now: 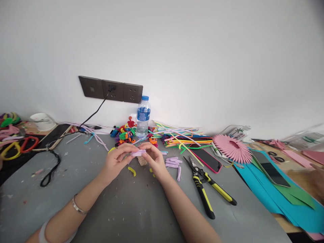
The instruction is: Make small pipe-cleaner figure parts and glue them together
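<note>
A small folded piece of lilac pipe cleaner point(138, 153) is held between both hands above the grey table. My left hand point(118, 161) pinches its left end, and my right hand point(154, 159) grips the right end with thumb and fingers. Just beneath them is a beige block point(142, 161), partly hidden. Short yellow pieces point(132, 171) lie near the hands. To the right of my right hand sits a small group of folded lilac pieces point(172, 162), with one more lilac piece point(179, 173) lying apart.
Yellow-black shears point(206, 185) lie open at right, near a red-edged phone point(207, 160). Behind stand a water bottle point(143, 118) and bundled pipe cleaners point(187, 138). A black cable point(97, 110) hangs at left. Blue paper point(263, 189) and a pink paper fan point(232, 149) lie right.
</note>
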`<state>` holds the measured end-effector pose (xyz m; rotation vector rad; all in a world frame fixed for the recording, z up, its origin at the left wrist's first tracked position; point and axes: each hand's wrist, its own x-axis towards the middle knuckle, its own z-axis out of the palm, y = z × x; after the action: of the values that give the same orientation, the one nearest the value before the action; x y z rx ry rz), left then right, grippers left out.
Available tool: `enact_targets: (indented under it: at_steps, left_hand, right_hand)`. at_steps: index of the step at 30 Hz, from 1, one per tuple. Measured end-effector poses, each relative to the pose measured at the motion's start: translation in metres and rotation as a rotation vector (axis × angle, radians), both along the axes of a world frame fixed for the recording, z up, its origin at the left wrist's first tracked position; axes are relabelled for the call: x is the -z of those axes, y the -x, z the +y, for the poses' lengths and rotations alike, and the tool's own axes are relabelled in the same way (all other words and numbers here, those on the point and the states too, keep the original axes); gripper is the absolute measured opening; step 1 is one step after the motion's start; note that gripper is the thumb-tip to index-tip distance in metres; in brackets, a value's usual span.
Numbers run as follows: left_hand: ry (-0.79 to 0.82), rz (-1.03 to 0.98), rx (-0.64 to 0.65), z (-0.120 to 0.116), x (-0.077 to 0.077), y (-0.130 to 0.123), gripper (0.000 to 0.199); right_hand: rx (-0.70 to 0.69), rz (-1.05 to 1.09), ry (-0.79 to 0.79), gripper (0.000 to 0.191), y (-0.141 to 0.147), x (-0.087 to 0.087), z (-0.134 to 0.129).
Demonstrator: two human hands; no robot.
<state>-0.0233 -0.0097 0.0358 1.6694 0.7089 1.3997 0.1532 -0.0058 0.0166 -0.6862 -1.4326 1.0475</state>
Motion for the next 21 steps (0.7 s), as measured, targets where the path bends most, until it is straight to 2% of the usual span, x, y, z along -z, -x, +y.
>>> enact_targets:
  at_steps: [10, 15, 18, 21]
  left_hand:
    - [0.038, 0.055, -0.054, 0.0008, 0.0016, 0.0011, 0.013]
    - [0.063, 0.112, -0.042, -0.0026, -0.0029, -0.0005, 0.008]
    - [0.098, 0.118, -0.063, -0.0038, -0.0028, -0.0007, 0.009]
    - [0.138, 0.107, -0.109, -0.0034, -0.0011, -0.0008, 0.012]
  right_hand:
    - [-0.097, 0.054, 0.075, 0.019, -0.0005, 0.0018, 0.0007]
    - [-0.164, -0.039, 0.133, 0.029, 0.0, 0.0058, -0.0014]
    - [-0.1, -0.114, 0.064, 0.032, 0.0008, 0.0045, -0.0045]
    - [0.055, -0.222, -0.115, 0.026, 0.0027, 0.0022, -0.0074]
